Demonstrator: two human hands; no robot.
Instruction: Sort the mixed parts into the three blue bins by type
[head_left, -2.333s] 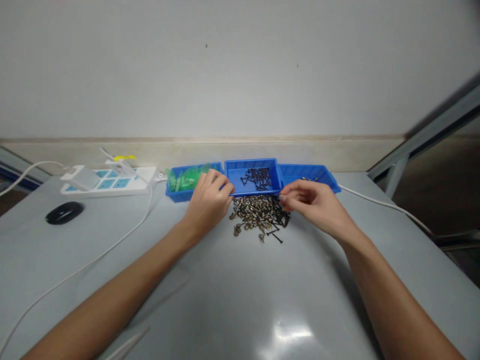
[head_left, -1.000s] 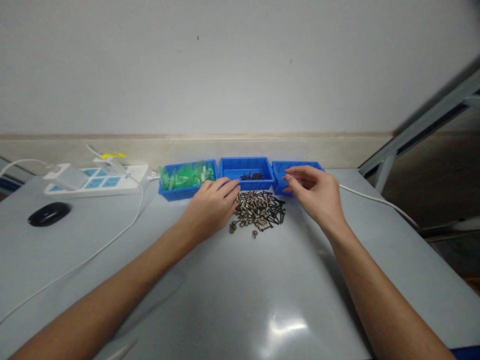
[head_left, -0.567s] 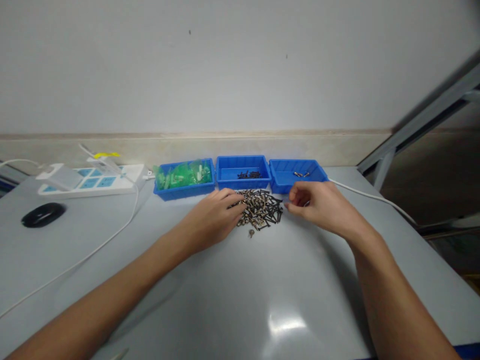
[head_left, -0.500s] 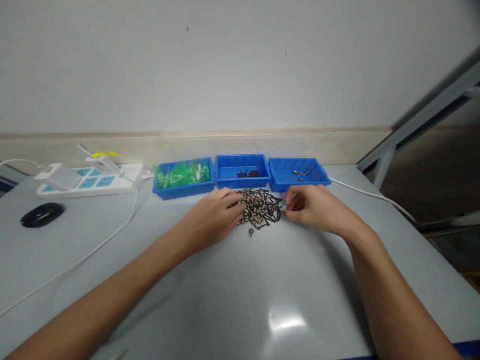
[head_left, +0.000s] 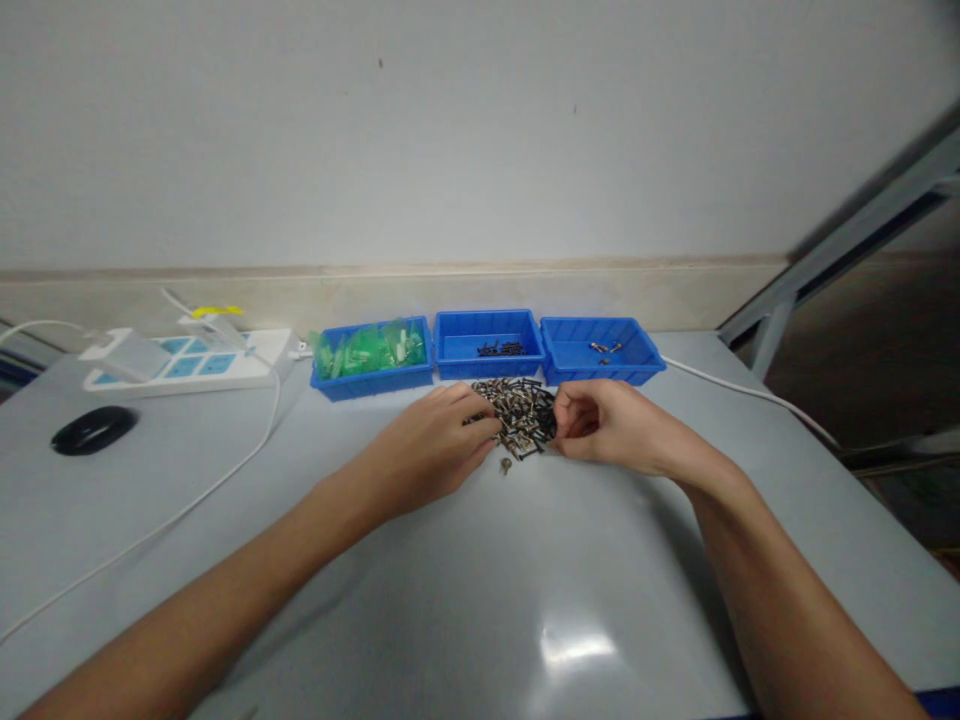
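A mixed pile of black and silver screws lies on the table between my hands. My left hand rests against the left side of the pile, its fingers bent and closed over the screws; what they hold is hidden. At the right edge, my right hand has thumb and forefinger curled together against the black screws, and anything between their tips is too small to name. One loose silver screw sits just in front of the pile.
Behind the pile stand three blue bins: the left bin with green plastic bags, the middle bin with black screws, the right bin with a few silver ones. A power strip, black mouse and white cable lie left.
My right hand has moved left, up against the pile's right edge. My left hand has shifted slightly over the pile's left side. The view has moved a little.
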